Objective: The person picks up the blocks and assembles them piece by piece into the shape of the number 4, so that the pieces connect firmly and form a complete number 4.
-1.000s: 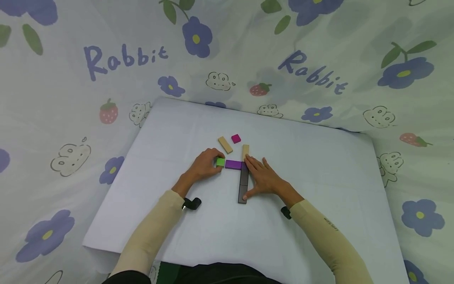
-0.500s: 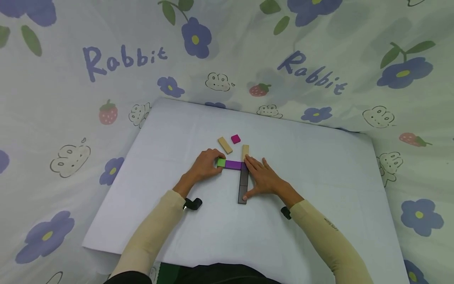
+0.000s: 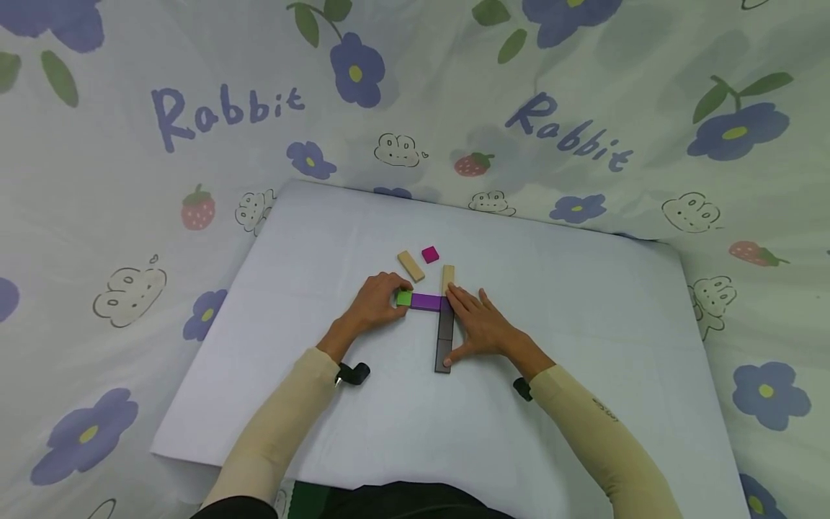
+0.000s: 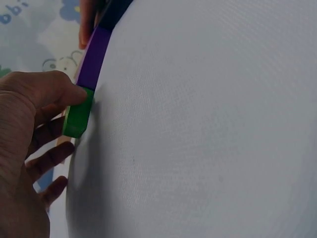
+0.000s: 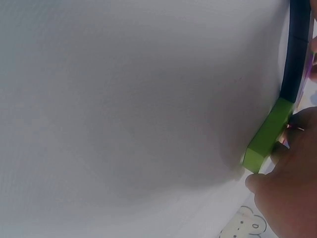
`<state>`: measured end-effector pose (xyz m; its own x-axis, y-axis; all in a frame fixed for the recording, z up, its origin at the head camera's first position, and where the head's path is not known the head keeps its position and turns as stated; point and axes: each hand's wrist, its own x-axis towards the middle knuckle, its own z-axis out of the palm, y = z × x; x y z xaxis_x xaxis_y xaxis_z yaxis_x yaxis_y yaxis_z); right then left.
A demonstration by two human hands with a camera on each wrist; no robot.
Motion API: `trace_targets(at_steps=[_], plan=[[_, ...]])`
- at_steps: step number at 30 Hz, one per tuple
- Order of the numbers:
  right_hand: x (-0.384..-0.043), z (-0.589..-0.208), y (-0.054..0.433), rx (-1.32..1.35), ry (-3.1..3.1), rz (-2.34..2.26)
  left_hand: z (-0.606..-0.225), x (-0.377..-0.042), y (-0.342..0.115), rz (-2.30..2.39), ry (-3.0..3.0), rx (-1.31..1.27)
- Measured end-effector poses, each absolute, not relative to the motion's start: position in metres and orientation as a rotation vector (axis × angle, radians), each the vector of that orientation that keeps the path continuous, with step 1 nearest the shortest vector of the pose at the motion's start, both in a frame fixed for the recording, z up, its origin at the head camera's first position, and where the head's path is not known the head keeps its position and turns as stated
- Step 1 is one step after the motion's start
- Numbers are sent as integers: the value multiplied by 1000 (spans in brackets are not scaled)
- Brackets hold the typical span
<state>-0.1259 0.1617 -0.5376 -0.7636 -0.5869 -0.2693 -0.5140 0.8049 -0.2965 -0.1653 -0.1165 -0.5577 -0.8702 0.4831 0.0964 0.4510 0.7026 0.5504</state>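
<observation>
Green block (image 3: pixel 405 298) in the pinch of the left hand (image 3: pixel 376 301), right hand (image 3: pixel 482 322) spread-fingered against dark blocks (image 3: pixel 444 328), hands apart.

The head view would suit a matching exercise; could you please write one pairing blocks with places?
1. Small green block
2. Purple rectangular block
3. Magenta square block
4. Two dark grey rectangular blocks

A. End to end, beside the right hand
B. Apart from the other blocks
C. Pinched by the left hand
D. Between green and grey blocks

Pairs: 1-C; 2-D; 3-B; 4-A
</observation>
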Motion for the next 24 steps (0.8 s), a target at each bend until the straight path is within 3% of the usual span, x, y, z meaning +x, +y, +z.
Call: trace_targets(at_steps=[14,24], plan=[[-126,-538,162,-841,2637,-309,-558,-166,-114,820,2871,784],[-126,-540,163,-847,2640,-291,-557,-172,-117,1062,2839,756]])
